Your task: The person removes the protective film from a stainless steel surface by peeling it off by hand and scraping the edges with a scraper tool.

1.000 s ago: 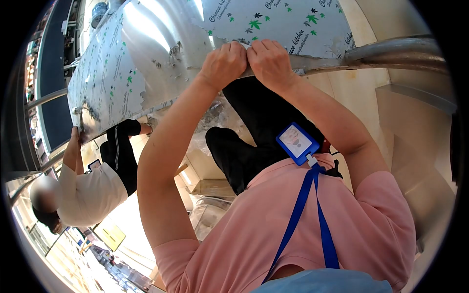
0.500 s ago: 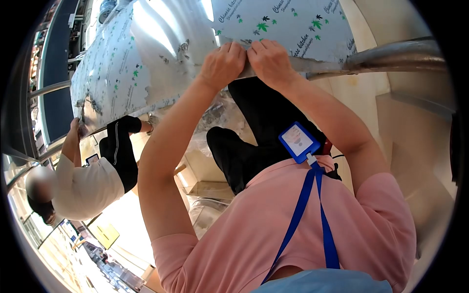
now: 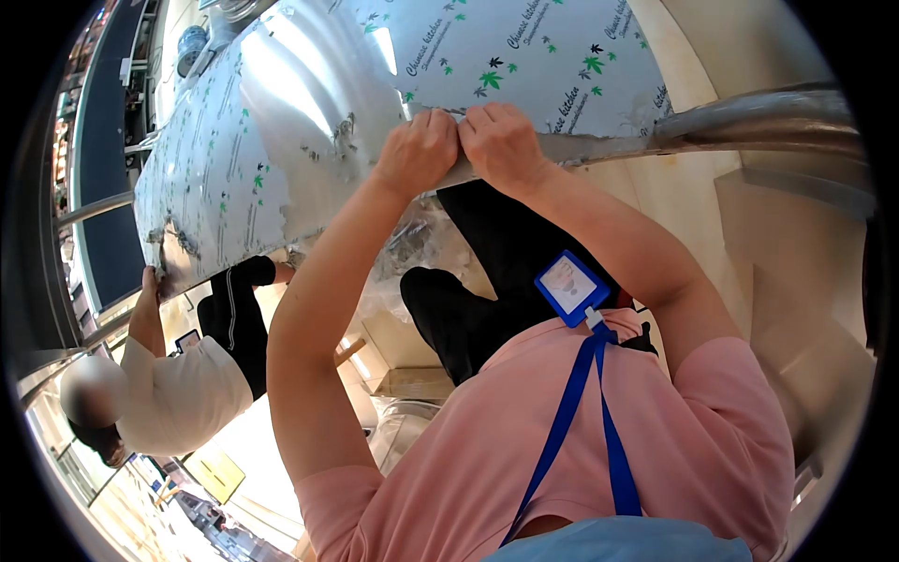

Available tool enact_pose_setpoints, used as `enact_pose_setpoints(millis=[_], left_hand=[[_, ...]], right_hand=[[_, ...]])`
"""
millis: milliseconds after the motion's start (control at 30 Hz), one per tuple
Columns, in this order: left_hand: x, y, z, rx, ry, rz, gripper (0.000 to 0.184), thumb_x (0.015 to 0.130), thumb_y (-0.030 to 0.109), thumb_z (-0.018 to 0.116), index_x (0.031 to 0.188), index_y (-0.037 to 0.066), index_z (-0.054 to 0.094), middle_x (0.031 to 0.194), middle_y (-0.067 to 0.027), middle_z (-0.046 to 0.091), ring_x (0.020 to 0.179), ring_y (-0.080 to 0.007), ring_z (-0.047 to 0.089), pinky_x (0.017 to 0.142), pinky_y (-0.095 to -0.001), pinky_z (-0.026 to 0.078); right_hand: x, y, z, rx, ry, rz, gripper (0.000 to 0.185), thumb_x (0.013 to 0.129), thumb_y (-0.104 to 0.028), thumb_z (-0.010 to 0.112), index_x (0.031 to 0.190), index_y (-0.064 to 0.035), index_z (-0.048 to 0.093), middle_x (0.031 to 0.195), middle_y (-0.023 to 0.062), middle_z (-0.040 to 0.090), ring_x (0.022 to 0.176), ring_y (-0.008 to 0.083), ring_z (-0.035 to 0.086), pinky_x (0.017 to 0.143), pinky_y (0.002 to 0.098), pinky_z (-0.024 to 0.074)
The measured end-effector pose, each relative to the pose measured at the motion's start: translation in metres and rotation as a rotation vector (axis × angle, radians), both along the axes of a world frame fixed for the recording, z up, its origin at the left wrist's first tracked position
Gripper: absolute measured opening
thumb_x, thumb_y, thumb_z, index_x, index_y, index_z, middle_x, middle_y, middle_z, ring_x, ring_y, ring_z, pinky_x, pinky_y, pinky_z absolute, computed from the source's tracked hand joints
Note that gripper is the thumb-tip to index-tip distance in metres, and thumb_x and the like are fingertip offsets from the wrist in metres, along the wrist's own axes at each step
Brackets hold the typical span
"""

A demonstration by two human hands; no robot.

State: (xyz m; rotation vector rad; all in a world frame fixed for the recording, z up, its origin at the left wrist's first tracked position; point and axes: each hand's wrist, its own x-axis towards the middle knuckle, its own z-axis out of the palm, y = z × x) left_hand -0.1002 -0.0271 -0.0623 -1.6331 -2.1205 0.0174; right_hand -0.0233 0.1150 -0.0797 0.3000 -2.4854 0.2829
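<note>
A metal worktop (image 3: 314, 173) spans the upper view, partly covered by a pale blue protective film (image 3: 562, 56) printed with green leaves and "Chinese kitchen". A bare, shiny strip with ragged film edges runs down its middle. At the near edge, just right of this strip, my left hand (image 3: 419, 153) is closed with its fingers bent over the film's border. Right beside it, almost touching, my right hand (image 3: 503, 150) is closed in a pinch at the same edge. The bit of film between the fingertips is mostly hidden by my knuckles.
At the left a co-worker (image 3: 192, 398) in a white shirt has a hand at the worktop's far left corner. A thick metal tube (image 3: 758, 117) is at the right end. Crumpled clear plastic (image 3: 421, 244) lies below the edge. A blue badge (image 3: 568, 286) hangs from my neck.
The view has tilted a little, so the worktop and my hands sit slightly lower in it. Both hands stay closed at about the same spot on the edge.
</note>
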Motion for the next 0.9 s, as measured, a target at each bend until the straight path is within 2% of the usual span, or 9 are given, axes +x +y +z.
enact_pose_setpoints(millis=[267, 467, 567, 667, 767, 867, 900], left_hand=[[-0.001, -0.002, 0.006, -0.069, -0.021, 0.030, 0.003, 0.067, 0.012, 0.056, 0.068, 0.009, 0.055, 0.072, -0.0027, 0.048, 0.072, -0.0162, 0.055, 0.051, -0.0251, 0.046], [0.003, -0.019, -0.001, 0.021, 0.022, 0.057, 0.003, 0.068, 0.011, 0.056, 0.068, 0.009, 0.055, 0.072, -0.0012, 0.048, 0.071, -0.0146, 0.055, 0.050, -0.0253, 0.047], [-0.004, -0.023, 0.004, -0.129, -0.109, 0.141, 0.012, 0.072, 0.009, 0.056, 0.083, 0.004, 0.059, 0.083, -0.0050, 0.054, 0.077, -0.0184, 0.058, 0.060, -0.0288, 0.050], [-0.016, -0.020, 0.001, -0.097, -0.089, 0.111, 0.016, 0.072, 0.010, 0.056, 0.086, 0.003, 0.061, 0.088, -0.0049, 0.057, 0.081, -0.0180, 0.059, 0.062, -0.0283, 0.052], [-0.017, -0.020, 0.001, -0.096, -0.046, 0.098, 0.016, 0.072, 0.010, 0.056, 0.086, 0.004, 0.061, 0.090, -0.0046, 0.058, 0.083, -0.0177, 0.060, 0.064, -0.0279, 0.053], [-0.021, -0.017, 0.000, 0.022, -0.004, 0.024, 0.004, 0.071, 0.011, 0.055, 0.071, 0.008, 0.058, 0.074, -0.0019, 0.051, 0.073, -0.0149, 0.057, 0.056, -0.0250, 0.051], [-0.022, -0.017, 0.000, 0.023, -0.006, 0.020, 0.004, 0.071, 0.011, 0.055, 0.071, 0.008, 0.058, 0.074, -0.0019, 0.051, 0.073, -0.0148, 0.057, 0.056, -0.0250, 0.051]], right_hand=[[-0.003, -0.001, -0.002, -0.018, 0.008, -0.014, 0.004, 0.066, -0.013, 0.057, 0.064, -0.0090, 0.057, 0.068, 0.0046, 0.051, 0.070, 0.0212, 0.055, 0.063, 0.0321, 0.0452], [-0.003, -0.011, -0.002, -0.004, 0.015, 0.014, 0.004, 0.066, -0.012, 0.057, 0.064, -0.0088, 0.058, 0.068, 0.0043, 0.052, 0.070, 0.0211, 0.056, 0.062, 0.0319, 0.0457], [-0.013, -0.015, -0.003, 0.007, 0.012, 0.005, 0.004, 0.065, -0.012, 0.057, 0.064, -0.0086, 0.058, 0.069, 0.0041, 0.052, 0.071, 0.0209, 0.056, 0.062, 0.0319, 0.0459], [-0.021, -0.016, -0.002, 0.008, 0.008, 0.004, 0.004, 0.066, -0.012, 0.057, 0.065, -0.0084, 0.058, 0.069, 0.0041, 0.052, 0.071, 0.0209, 0.056, 0.063, 0.0319, 0.0459], [-0.022, -0.015, -0.001, 0.007, 0.003, 0.000, 0.004, 0.066, -0.012, 0.057, 0.065, -0.0084, 0.059, 0.069, 0.0043, 0.053, 0.072, 0.0210, 0.056, 0.064, 0.0317, 0.0458], [-0.022, -0.017, -0.001, 0.005, -0.003, -0.005, 0.005, 0.066, -0.012, 0.056, 0.066, -0.0085, 0.059, 0.070, 0.0045, 0.053, 0.072, 0.0212, 0.056, 0.064, 0.0318, 0.0457], [-0.022, -0.017, -0.001, 0.005, -0.007, -0.008, 0.005, 0.066, -0.012, 0.056, 0.066, -0.0085, 0.059, 0.070, 0.0046, 0.053, 0.072, 0.0213, 0.056, 0.064, 0.0319, 0.0457]])
